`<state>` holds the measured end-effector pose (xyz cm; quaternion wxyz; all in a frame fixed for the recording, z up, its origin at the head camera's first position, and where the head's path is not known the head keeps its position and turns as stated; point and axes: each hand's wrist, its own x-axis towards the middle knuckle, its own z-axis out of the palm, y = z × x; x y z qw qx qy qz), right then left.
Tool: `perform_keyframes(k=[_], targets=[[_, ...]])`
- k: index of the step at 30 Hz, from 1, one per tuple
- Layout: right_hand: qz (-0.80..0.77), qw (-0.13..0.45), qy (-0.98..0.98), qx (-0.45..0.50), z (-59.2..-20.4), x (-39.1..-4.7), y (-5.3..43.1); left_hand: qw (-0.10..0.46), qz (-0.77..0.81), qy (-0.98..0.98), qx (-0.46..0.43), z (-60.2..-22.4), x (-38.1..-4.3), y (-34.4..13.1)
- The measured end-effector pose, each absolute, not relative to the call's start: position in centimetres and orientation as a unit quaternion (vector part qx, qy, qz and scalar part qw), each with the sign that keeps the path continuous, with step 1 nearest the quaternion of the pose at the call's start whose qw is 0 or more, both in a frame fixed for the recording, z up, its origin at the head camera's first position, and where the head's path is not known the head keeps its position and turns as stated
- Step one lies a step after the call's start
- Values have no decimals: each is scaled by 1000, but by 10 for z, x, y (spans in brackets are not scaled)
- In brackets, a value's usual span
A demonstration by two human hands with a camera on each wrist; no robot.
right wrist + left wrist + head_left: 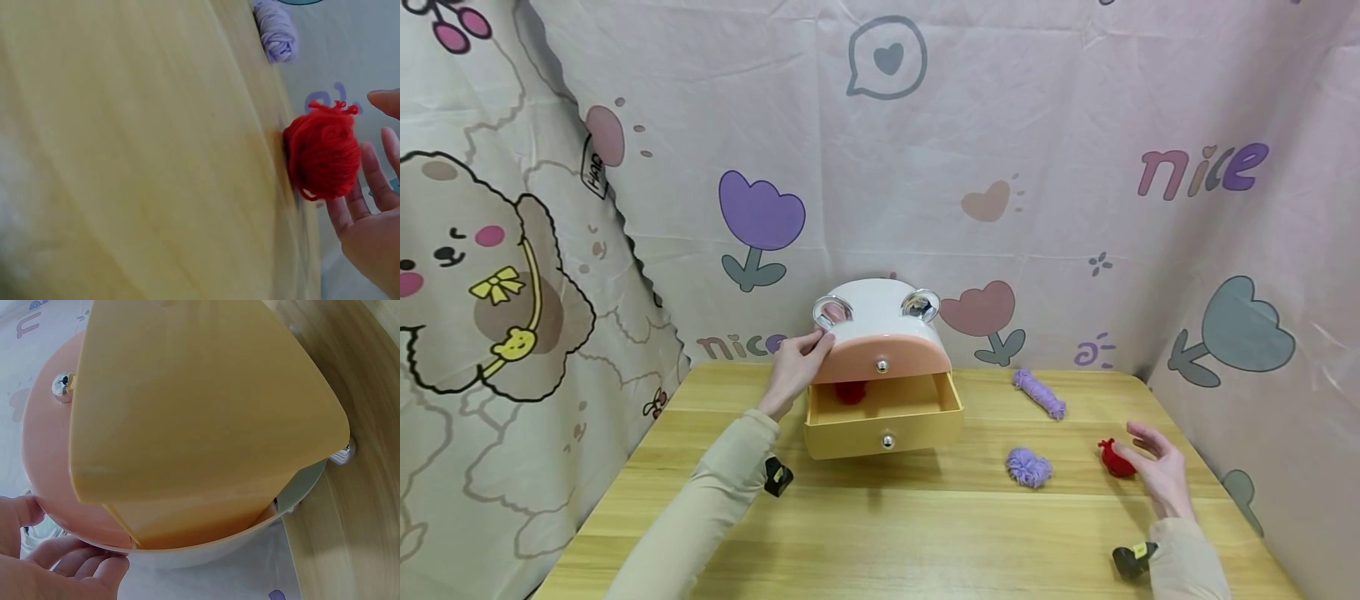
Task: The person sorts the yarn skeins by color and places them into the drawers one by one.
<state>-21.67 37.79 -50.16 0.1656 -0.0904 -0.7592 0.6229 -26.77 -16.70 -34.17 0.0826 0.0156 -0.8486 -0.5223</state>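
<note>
A small drawer cabinet (880,304) with a white domed top and silver ear-like rings stands at the back of the table. Its pink upper drawer (850,358) is closed; the yellow lower drawer (850,439) is pulled out with a red yarn ball (851,392) inside, partly shaded. My left hand (793,367) holds the cabinet's left edge, thumb and fingers at the rim in the left wrist view. On the right, my right hand (1163,477) is beside another red yarn ball (324,153), fingers spread and not closed round it. Whether they touch, I cannot tell.
Two purple yarn bundles lie between the cabinet and my right hand: a long skein (1040,394) farther back and a rounder bundle (1028,468) nearer. Printed cloth (880,167) hangs behind the wooden table (925,533) and along its sides.
</note>
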Motion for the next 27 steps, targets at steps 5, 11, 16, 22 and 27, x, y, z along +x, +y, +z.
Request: perform_keyframes(k=[5,11,16,22,27], targets=[[621,134,-767,-94,-505,-216,382,78,-524,-848,16,-342,-268,-168],[651,94,-749,-78,-508,-219,385,77,-526,-847,18,-341,-268,-167],[644,70,-758,-75,-509,-221,385,76,-526,-847,18,-340,-267,-167],[628,67,-772,-70,-509,-220,385,79,-530,-844,17,-340,-267,-166],[648,66,-756,-72,-510,-220,385,78,-529,-845,18,-340,-267,-166]])
